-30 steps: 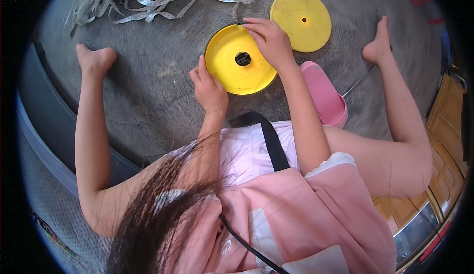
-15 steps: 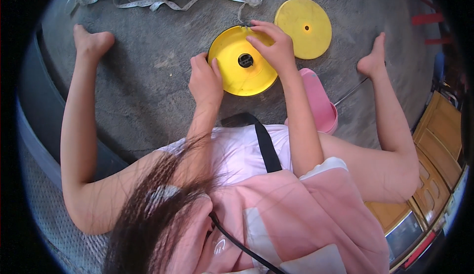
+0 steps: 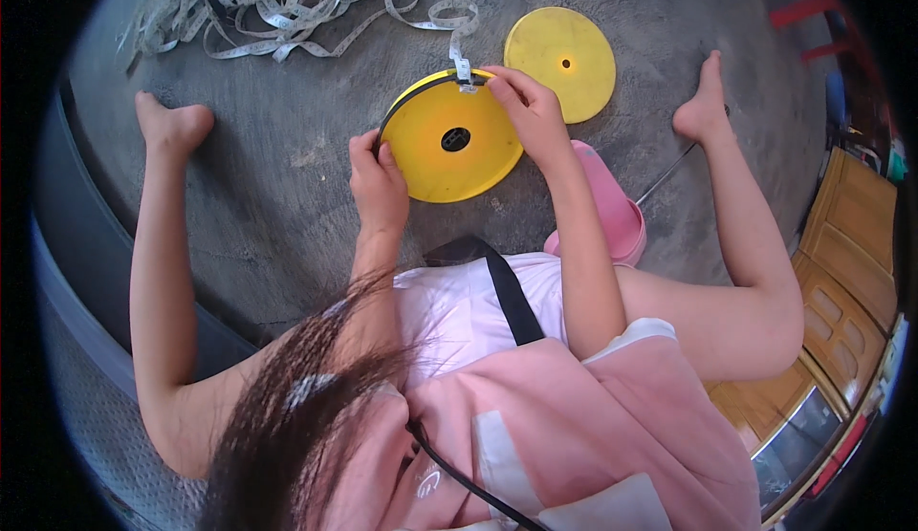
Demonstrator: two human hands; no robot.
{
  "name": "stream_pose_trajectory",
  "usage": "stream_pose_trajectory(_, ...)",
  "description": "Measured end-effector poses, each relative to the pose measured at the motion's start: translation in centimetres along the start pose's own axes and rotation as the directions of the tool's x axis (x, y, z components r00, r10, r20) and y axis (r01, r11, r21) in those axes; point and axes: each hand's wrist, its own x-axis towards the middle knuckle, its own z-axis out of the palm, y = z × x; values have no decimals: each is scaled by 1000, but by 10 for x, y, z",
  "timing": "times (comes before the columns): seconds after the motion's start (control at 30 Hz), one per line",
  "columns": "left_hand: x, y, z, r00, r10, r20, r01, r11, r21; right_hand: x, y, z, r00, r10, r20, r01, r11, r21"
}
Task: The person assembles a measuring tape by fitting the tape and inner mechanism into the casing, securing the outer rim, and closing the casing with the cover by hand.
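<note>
The person sits on a grey concrete floor with legs spread wide, bare feet resting out to either side. Between the legs lies a yellow reel disc with a dark centre hole, flat on the floor just ahead of the body. The left hand is closed on the disc's near-left rim, fingers curled over the edge. The right hand pinches at the disc's far rim, where a pale measuring tape meets it; the tape runs from there back to a loose tangled heap at the top left. A second yellow disc lies flat just beyond the right hand, apart from the held one. A pink slipper sits under the right forearm, close to the disc's right edge. A thin metal rod lies near the right foot.

Open floor stretches to the left of the disc, toward the left foot; the right side is crowded by slipper, rod and leg. Wooden cabinet panels bound the far right.

Against the earlier frames, both hands sit at much the same spots on the rim, with the dark edge of the disc now more plainly showing at its upper left.
</note>
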Motion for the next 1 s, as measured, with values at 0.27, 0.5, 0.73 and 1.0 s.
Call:
stream_pose_trajectory(0.27,12,52,-44,989,133,-66,-149,899,-412,-53,-71,-14,976,-202,-78,209,973,101)
stream_pose_trajectory(0.5,69,19,-119,995,97,19,-89,964,-249,-107,-103,-20,877,-476,66,474,880,45)
stream_pose_trajectory(0.73,218,-177,-163,994,-107,-11,90,766,637,-164,-98,-15,825,-504,257,499,862,89)
stream_pose_trajectory(1.0,185,-137,-165,997,-75,-21,76,884,461,-174,-99,-11,712,-641,286,671,741,-11)
